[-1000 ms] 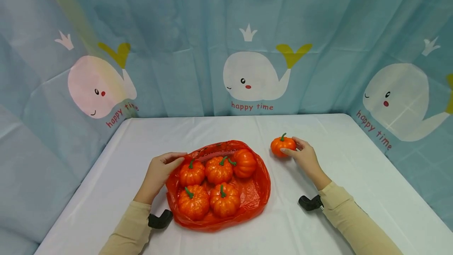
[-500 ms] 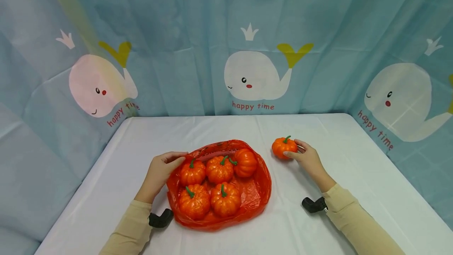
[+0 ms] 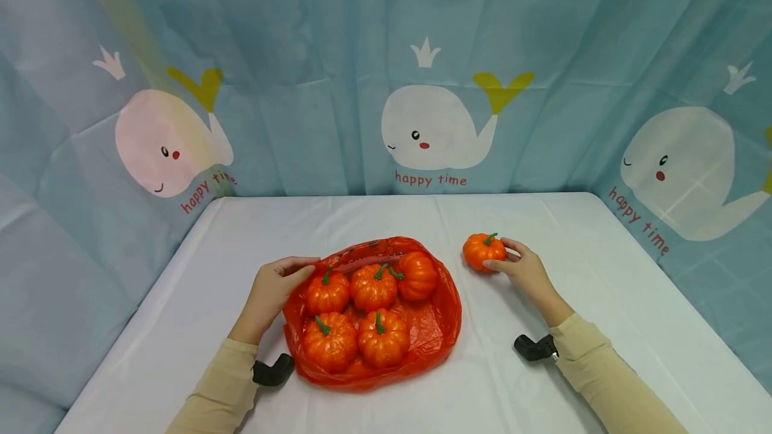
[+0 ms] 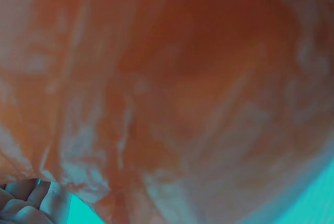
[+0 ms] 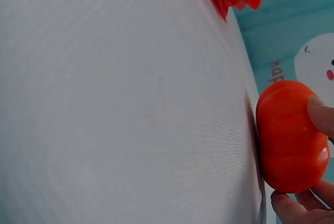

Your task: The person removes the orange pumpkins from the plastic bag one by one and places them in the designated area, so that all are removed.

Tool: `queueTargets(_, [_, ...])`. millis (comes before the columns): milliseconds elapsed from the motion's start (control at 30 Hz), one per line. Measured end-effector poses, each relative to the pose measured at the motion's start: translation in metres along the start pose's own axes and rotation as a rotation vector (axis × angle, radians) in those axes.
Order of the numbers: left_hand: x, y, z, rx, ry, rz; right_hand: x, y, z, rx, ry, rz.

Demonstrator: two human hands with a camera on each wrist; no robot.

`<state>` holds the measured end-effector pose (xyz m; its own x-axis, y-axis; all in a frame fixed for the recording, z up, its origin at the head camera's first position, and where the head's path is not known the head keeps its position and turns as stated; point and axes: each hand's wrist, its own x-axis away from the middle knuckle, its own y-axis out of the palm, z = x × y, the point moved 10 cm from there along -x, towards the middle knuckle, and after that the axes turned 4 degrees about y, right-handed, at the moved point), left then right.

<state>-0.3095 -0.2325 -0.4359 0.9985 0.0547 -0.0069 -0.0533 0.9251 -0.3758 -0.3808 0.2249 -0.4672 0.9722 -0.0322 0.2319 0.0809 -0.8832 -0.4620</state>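
A red plastic bag (image 3: 435,327) lies spread on the table with its mouth rolled wide, holding several small orange pumpkins (image 3: 383,340) with green stems. At its upper left rim, my left hand (image 3: 269,293) pinches the plastic between thumb and fingers. The left wrist view is mostly filled by the bag's blurred side (image 4: 156,104). To the right of the bag, my right hand (image 3: 526,278) holds another orange pumpkin (image 3: 481,252), its green stem leaning right. Seen from the right wrist, the thumb is on one side of this pumpkin (image 5: 289,135) and the fingers are on the other, close to the tablecloth.
A white cloth (image 3: 470,380) covers the table. Pale blue curtains (image 3: 338,86) printed with whales surround its back and sides. Black wrist mounts (image 3: 274,370) jut from both cuffs, the left one close beside the bag.
Over the first half second, my right hand and its pumpkin shift slightly right and toward me, and the stem tips right. Since then, both hands have stayed almost still.
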Motion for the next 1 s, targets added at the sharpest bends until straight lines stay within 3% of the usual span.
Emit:
queueTargets(300, [-0.001, -0.001, 0.002, -0.009, 0.004, 0.001, 0.004, -0.002, -0.007, -0.065, -0.046, 0.013])
queueTargets(500, [-0.001, -0.001, 0.0, -0.003, -0.001, 0.002, 0.027, -0.012, -0.021, -0.039, -0.142, 0.111])
queueTargets(667, [-0.001, -0.002, 0.0, -0.01, 0.002, 0.003, 0.05, -0.017, -0.03, -0.049, -0.159, 0.174])
queueTargets(1000, [-0.001, 0.0, -0.001, -0.009, 0.001, -0.001, 0.072, -0.012, -0.038, -0.113, -0.183, 0.136])
